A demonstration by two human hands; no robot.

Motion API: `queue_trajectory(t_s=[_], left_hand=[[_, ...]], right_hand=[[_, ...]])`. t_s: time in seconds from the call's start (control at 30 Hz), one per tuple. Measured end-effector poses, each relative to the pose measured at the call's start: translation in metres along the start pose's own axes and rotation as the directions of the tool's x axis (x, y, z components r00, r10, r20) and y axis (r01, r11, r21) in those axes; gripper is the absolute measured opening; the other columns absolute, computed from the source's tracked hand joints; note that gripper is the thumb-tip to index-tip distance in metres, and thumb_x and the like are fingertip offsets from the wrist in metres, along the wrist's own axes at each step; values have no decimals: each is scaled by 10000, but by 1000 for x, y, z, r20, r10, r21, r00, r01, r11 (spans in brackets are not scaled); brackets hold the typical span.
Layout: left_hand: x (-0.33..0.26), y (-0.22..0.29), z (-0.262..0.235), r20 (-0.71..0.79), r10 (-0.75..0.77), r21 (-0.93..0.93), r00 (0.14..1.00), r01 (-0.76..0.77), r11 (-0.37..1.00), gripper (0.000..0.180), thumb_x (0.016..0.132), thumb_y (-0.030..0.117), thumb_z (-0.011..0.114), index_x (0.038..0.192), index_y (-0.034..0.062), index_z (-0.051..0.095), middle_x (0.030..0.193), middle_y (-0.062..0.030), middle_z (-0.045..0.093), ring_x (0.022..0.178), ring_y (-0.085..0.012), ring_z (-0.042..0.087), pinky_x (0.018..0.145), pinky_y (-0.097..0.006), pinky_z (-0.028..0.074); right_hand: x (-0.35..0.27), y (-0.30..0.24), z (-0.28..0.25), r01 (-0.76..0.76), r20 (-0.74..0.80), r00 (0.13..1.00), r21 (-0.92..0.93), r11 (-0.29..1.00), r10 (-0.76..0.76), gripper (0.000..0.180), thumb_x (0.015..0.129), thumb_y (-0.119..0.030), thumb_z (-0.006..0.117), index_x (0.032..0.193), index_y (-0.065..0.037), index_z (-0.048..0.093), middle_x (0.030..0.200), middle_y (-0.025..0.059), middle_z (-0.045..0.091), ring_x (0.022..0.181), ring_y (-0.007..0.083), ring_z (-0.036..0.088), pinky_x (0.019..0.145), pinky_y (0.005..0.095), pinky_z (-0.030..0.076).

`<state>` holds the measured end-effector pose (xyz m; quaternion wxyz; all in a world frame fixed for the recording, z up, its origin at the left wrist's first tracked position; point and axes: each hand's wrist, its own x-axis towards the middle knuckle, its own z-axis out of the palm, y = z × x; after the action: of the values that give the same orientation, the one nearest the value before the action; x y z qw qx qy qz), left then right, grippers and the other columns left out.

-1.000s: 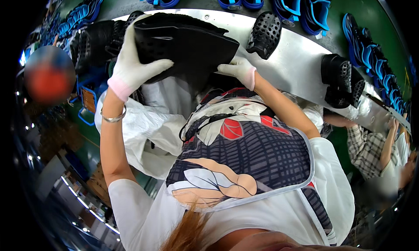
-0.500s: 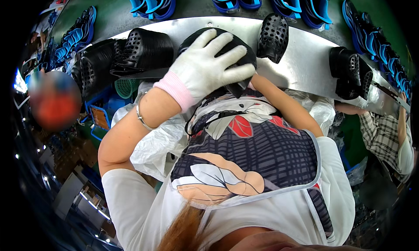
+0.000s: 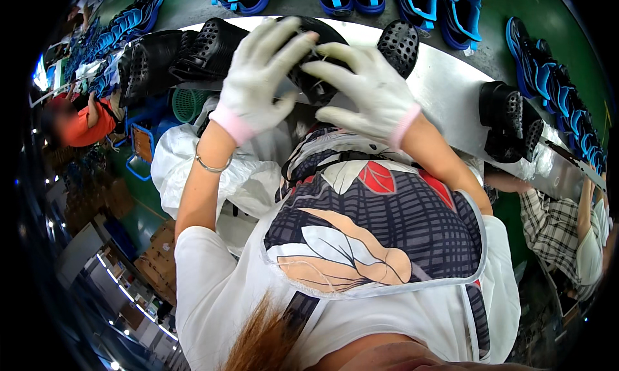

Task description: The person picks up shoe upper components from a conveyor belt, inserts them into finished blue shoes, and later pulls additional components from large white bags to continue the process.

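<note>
My left hand [image 3: 258, 80] and my right hand [image 3: 367, 90], both in white gloves with pink cuffs, are over a black curved piece [image 3: 329, 29] at the table's near edge. The left fingers are spread, with the index fingertip close to the right hand's fingertips. My right fingers are bent but apart, the thumb away from them. Thin pale strands show between the hands, too blurred to name. Part of the black piece is hidden behind the gloves. Just right of it lies a black perforated piece [image 3: 398, 48], shaped like a shoe insole.
Stacks of black perforated pieces [image 3: 209, 51] lie to the left, with another stack [image 3: 509, 119] on the right of the metal table [image 3: 445, 90]. Black-and-blue shoes [image 3: 461, 16] line the green surface beyond. A green basket [image 3: 187, 104] stands below the left edge. People work at both sides.
The right hand, formerly hidden under the black piece, has come up over it. My left hand, earlier spread flat on the piece, has shifted left and turned upright.
</note>
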<state>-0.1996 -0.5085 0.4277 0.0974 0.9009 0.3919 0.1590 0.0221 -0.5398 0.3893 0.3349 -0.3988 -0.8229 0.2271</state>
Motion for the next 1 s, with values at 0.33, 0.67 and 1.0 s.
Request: queue_trajectory(t_s=[0.33, 0.67, 1.0], left_hand=[[-39, -59, 138, 636, -511, -760, 578, 355, -544, 473, 1025, 421, 388, 1307, 71, 535, 1261, -120, 608, 1136, -251, 600, 1012, -400, 468], [37, -101, 139, 454, -492, -630, 743, 658, 413, 654, 895, 540, 548, 1353, 74, 517, 1211, -130, 626, 1034, -280, 602, 920, -380, 477], [85, -373, 101, 74, -931, 161, 358, 917, 365, 631, 810, 383, 634, 1298, -1, 519, 1277, -262, 584, 1189, -392, 574, 1000, -428, 467]], right_hand=[[13, -8, 7, -11, 1, 1000, -28, 1000, 11, 455, 735, -258, 751, 1135, -117, 586, 1153, 76, 576, 1034, 296, 578, 861, 399, 504], [-9, -10, -35, -252, 95, 961, -98, 963, 261, 486, 652, -217, 808, 1074, -66, 619, 1098, 114, 578, 1006, 326, 579, 842, 398, 490], [1, -32, -45, -334, 133, 921, -219, 917, 367, 485, 536, -237, 880, 924, -87, 632, 1025, 75, 596, 877, 300, 572, 743, 404, 468]])
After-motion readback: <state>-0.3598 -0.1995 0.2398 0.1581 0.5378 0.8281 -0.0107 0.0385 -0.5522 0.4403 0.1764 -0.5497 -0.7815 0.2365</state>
